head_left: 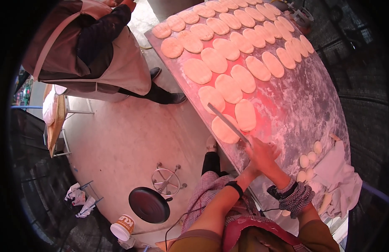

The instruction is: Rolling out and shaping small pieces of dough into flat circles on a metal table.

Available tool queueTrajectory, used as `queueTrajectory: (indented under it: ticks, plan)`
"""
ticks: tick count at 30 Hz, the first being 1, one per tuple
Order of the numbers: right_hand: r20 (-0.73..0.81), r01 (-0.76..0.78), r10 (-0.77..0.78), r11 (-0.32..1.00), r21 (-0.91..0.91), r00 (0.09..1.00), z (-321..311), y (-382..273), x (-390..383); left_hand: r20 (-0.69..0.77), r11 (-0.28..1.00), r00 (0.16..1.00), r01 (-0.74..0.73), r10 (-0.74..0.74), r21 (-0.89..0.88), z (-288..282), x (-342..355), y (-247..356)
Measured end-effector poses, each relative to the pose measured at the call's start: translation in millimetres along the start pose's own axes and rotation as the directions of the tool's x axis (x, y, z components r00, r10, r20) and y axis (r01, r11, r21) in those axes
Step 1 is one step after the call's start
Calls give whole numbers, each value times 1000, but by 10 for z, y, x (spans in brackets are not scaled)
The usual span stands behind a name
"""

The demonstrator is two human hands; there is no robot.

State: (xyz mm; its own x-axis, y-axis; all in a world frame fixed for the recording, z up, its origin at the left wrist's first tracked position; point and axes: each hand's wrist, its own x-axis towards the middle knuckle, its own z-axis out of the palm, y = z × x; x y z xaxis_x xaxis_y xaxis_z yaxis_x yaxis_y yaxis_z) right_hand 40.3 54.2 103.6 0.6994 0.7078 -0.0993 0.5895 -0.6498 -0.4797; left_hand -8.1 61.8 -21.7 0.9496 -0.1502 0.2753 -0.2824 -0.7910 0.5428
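Observation:
My right hand (pixel 261 152) is closed around the near end of a long, thin, straight grey blade (pixel 224 119). The blade slants away to the left, over the nearest flat oval dough piece (pixel 225 130), and its tip reaches the one behind. I cannot tell whether it touches the dough. Close against the right hand, and partly covered by it, is my left hand (pixel 251 169); its fingers are hidden. A second oval dough piece (pixel 245 115) lies just beyond my hands. Many similar flat dough pieces stand in rows toward the far end of the table.
The floured table (pixel 295 105) has a left edge running beside me. At its near right lie small dough balls (pixel 304 161) and a crumpled pale cloth (pixel 332 172). On the floor to the left are a round black stool (pixel 149 205) and a bucket (pixel 122 227). Another person (pixel 93 54) stands at far left.

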Motion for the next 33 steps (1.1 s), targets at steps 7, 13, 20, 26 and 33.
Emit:
queueTrajectory:
  ticks: [7,13,20,26,33]
  plan:
    - [57,-158,151,977,147,987,-288,51,-116,139,846,970,241,-198,-476,-148,-114,300]
    - [59,-332,327,935,127,943,-307,218,-120,166,876,972,221,-164,-428,-142,-72,363]
    - [53,-353,349,921,164,936,-492,101,-219,290,998,957,-34,19,46,-123,-59,391]
    - [101,-435,427,897,77,898,-414,274,-182,266,994,964,-44,17,97,-25,-30,421]
    - [81,-416,411,907,63,908,-385,331,-131,267,1000,964,14,-18,15,5,-48,358]
